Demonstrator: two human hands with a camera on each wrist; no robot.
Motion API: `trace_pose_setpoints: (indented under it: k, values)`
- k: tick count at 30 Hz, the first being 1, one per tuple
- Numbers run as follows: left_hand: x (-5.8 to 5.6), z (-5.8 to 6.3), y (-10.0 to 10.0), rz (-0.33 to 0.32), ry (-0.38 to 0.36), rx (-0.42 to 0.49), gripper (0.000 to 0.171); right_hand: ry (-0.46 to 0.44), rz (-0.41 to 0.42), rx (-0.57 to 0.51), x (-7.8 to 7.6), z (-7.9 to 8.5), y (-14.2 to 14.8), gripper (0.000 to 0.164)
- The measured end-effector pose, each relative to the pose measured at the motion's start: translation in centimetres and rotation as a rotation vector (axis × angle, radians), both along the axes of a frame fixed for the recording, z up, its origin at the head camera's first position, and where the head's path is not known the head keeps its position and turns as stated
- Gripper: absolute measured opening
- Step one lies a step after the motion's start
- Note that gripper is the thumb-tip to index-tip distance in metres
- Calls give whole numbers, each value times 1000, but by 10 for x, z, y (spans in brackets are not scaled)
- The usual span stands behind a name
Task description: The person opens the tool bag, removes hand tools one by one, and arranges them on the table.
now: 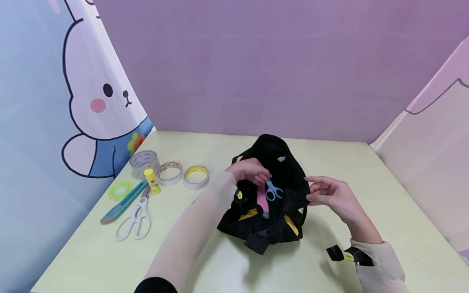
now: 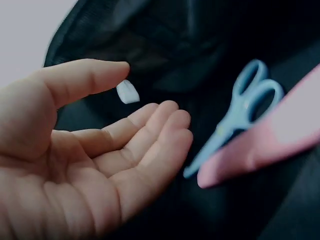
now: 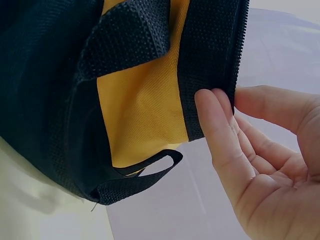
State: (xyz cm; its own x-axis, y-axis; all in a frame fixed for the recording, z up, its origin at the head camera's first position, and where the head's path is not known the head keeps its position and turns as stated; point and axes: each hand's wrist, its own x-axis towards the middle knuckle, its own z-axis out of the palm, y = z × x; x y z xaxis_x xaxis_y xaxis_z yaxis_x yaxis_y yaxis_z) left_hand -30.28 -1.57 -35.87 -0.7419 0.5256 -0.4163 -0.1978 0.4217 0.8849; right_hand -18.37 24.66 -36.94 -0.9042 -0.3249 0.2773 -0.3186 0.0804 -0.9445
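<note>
A black bag (image 1: 269, 152) with yellow patches stands unzipped on the table. Inside it lie small blue scissors (image 2: 235, 115) beside a long pink object (image 2: 255, 145) whose kind I cannot tell. My left hand (image 1: 253, 170) reaches into the bag over them; in the left wrist view its fingers (image 2: 155, 145) are relaxed and hold nothing, apart from the scissors. A small white piece (image 2: 128, 92) shows behind the thumb. At the bag's right side, my right hand (image 1: 335, 196) pinches the zippered edge (image 3: 212, 65) between thumb and fingers.
Left of the bag lie white-handled scissors (image 1: 136, 217), a teal utility knife (image 1: 126, 201), a yellow glue stick (image 1: 152, 181), a green tape roll (image 1: 120, 190), a wide clear tape roll (image 1: 143, 162) and two more tape rolls (image 1: 169, 173). A purple wall (image 1: 256, 73) stands behind the table.
</note>
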Motion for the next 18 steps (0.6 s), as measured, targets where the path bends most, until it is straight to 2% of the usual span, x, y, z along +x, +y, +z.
trace_pose_setpoints:
  k: [3, 7, 10, 15, 18]
  values:
    - [0, -9, 0, -17, 25, -62, 19, 3, -1, -7, 0, 0, 0, 43]
    - [-1, -20, 3, -19, 97, -168, 20, 5, 0, -16, 0, 0, 1, 43]
    - [-1, -26, 6, 5, 137, -257, 20, 4, 2, -19, 1, 0, 2, 43]
    - [-6, -39, 12, 66, 156, -380, 22, 9, 7, -19, 1, -1, 2, 43]
    - [-9, -48, 17, 72, 196, -452, 28, 10, 8, -24, 1, -3, 2, 43]
